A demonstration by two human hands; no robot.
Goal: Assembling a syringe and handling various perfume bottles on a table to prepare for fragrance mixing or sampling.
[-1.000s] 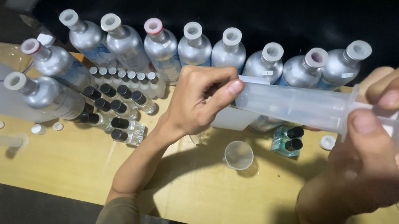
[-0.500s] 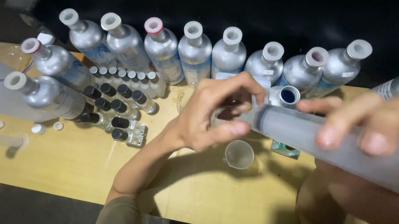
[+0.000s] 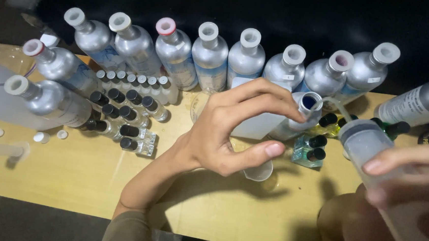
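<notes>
Wooden table (image 3: 66, 185): silver bottles (image 3: 209, 56) rowed behind; left hand (image 3: 229, 132) near open-necked bottle (image 3: 296, 119).

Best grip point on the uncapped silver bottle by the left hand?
Take the open silver metal bottle by its narrow neck just below the rim, coming from the near left as the left hand does. It leans; the wide clear plastic syringe crowds its right.
</notes>
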